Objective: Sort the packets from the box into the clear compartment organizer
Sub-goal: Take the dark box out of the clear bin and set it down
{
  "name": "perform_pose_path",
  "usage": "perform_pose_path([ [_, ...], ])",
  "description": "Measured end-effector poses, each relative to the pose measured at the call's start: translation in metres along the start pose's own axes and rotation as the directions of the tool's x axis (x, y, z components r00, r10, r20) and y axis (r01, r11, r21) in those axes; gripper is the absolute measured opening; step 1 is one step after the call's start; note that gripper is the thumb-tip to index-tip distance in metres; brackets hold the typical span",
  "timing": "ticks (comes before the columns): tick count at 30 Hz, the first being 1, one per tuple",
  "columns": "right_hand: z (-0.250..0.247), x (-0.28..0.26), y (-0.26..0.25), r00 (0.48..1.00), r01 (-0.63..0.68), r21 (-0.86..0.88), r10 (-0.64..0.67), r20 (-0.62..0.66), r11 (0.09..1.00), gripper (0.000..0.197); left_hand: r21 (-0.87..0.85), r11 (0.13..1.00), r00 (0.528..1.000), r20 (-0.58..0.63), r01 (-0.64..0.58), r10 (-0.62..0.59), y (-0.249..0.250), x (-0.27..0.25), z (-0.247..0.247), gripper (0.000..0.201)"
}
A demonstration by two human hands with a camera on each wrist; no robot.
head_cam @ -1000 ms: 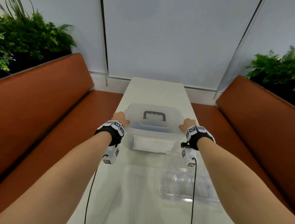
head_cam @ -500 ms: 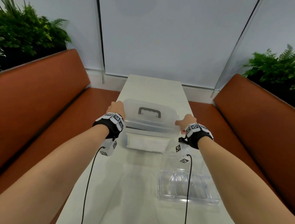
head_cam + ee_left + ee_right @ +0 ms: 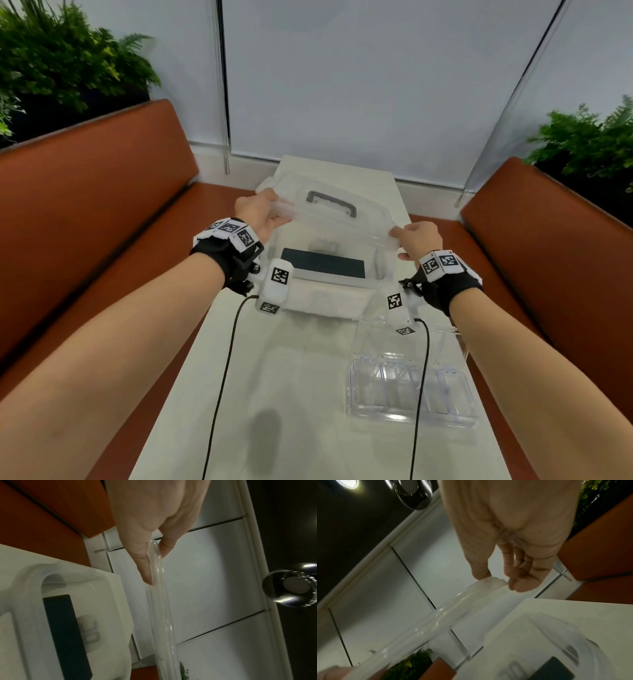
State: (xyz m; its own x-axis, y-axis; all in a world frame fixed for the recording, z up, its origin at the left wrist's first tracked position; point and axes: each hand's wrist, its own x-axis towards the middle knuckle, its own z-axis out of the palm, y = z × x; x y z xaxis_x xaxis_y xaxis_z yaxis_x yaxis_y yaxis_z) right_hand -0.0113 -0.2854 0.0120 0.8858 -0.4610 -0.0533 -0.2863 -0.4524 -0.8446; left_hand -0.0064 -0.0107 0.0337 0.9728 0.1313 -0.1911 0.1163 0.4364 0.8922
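A translucent box stands mid-table with its lid lifted off and tilted above it; the lid carries a grey handle. My left hand pinches the lid's left edge between thumb and fingers. My right hand grips the lid's right edge. Inside the box lies a dark flat packet, also seen from the left wrist as a dark packet. The clear compartment organizer sits on the table to the near right, below my right forearm.
The narrow white table runs away from me between two orange benches. Plants stand behind both benches. Black cables hang from my wrists over the tabletop.
The lid has come up off the box and tilted back, with both hands rising on its ends. The dark packet inside now shows.
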Motion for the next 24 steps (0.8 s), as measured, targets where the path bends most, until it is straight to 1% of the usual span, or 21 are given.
perform_pose_path([
  [2, -0.011, -0.003, -0.003, 1.0, 0.023, 0.119, -0.024, 0.009, 0.993, 0.05, -0.03, 1.0, 0.999, 0.041, -0.004, 0.005, 0.005, -0.002, 0.0, 0.018],
  [4, -0.028, -0.006, -0.006, 0.999, 0.042, 0.244, -0.047, 0.015, 0.969, 0.044, -0.086, 0.996, 0.997, 0.074, -0.004, 0.01, 0.008, -0.005, 0.004, 0.028],
  [5, -0.039, -0.009, -0.008, 0.999, 0.041, 0.306, -0.05, 0.021, 0.951, 0.039, -0.117, 0.993, 0.996, 0.086, -0.004, 0.014, 0.008, -0.007, 0.009, 0.029],
  [7, -0.061, -0.013, -0.009, 0.997, -0.002, 0.418, -0.032, 0.073, 0.909, 0.03, -0.166, 0.986, 0.995, 0.1, -0.005, 0.022, 0.003, -0.011, 0.022, 0.017],
  [8, -0.072, -0.015, -0.009, 0.995, -0.029, 0.462, -0.018, 0.098, 0.886, 0.03, -0.168, 0.986, 0.994, 0.107, 0.002, 0.016, -0.001, -0.015, 0.03, 0.011],
  [9, -0.083, -0.015, -0.008, 0.995, -0.042, 0.492, -0.008, 0.099, 0.87, 0.032, -0.16, 0.987, 0.993, 0.12, 0.017, 0.003, -0.006, -0.019, 0.038, 0.011],
  [10, -0.094, -0.014, -0.007, 0.998, -0.035, 0.499, 0.001, 0.069, 0.866, 0.035, -0.15, 0.988, 0.99, 0.139, 0.032, -0.011, -0.011, -0.022, 0.046, 0.01],
  [11, -0.106, -0.013, -0.005, 1.0, -0.006, 0.482, 0.002, 0.008, 0.876, 0.034, -0.143, 0.989, 0.987, 0.158, 0.044, -0.021, -0.016, -0.025, 0.055, 0.009],
  [12, -0.117, -0.01, -0.001, 0.998, 0.047, 0.436, -0.019, -0.068, 0.899, 0.032, -0.133, 0.99, 0.984, 0.177, 0.056, -0.032, -0.02, -0.028, 0.065, 0.011],
  [13, -0.13, -0.008, 0.003, 0.989, 0.114, 0.359, -0.072, -0.128, 0.926, 0.029, -0.116, 0.991, 0.979, 0.198, 0.064, -0.04, -0.025, -0.03, 0.075, 0.013],
  [14, -0.141, -0.007, 0.007, 0.98, 0.173, 0.264, -0.139, -0.14, 0.949, 0.027, -0.092, 0.994, 0.974, 0.222, 0.062, -0.04, -0.028, -0.032, 0.087, 0.015],
  [15, -0.152, -0.005, 0.012, 0.977, 0.201, 0.195, -0.184, -0.103, 0.96, 0.026, -0.073, 0.996, 0.97, 0.242, 0.053, -0.034, -0.03, -0.034, 0.098, 0.015],
  [16, -0.163, 0.0, 0.019, 0.981, 0.192, 0.159, -0.187, -0.049, 0.968, 0.029, -0.065, 0.997, 0.968, 0.248, 0.041, -0.024, -0.032, -0.036, 0.11, 0.016],
  [17, -0.173, 0.005, 0.029, 0.989, 0.146, 0.164, -0.149, 0.004, 0.976, 0.032, -0.071, 0.997, 0.972, 0.234, 0.028, -0.011, -0.035, -0.036, 0.121, 0.017],
  [18, -0.185, 0.011, 0.038, 0.994, 0.08, 0.214, -0.093, 0.049, 0.973, 0.032, -0.086, 0.996, 0.978, 0.208, 0.01, 0.008, -0.038, -0.037, 0.132, 0.019],
  [20, -0.206, 0.021, 0.056, 0.99, -0.039, 0.327, -0.007, 0.14, 0.944, 0.02, -0.124, 0.992, 0.985, 0.166, -0.028, 0.049, -0.047, -0.038, 0.152, 0.025],
  [22, -0.221, 0.03, 0.073, 0.98, -0.103, 0.367, 0.031, 0.197, 0.925, 0.014, -0.121, 0.992, 0.978, 0.203, -0.015, 0.039, -0.058, -0.035, 0.168, 0.043],
  [23, -0.225, 0.035, 0.082, 0.979, -0.124, 0.386, 0.05, 0.197, 0.914, 0.013, -0.065, 0.998, 0.97, 0.242, 0.011, 0.005, -0.063, -0.034, 0.174, 0.054],
  [24, -0.229, 0.042, 0.09, 0.98, -0.142, 0.408, 0.069, 0.189, 0.902, 0.012, 0.036, 0.999, 0.962, 0.269, 0.034, -0.043, -0.068, -0.033, 0.178, 0.062],
])
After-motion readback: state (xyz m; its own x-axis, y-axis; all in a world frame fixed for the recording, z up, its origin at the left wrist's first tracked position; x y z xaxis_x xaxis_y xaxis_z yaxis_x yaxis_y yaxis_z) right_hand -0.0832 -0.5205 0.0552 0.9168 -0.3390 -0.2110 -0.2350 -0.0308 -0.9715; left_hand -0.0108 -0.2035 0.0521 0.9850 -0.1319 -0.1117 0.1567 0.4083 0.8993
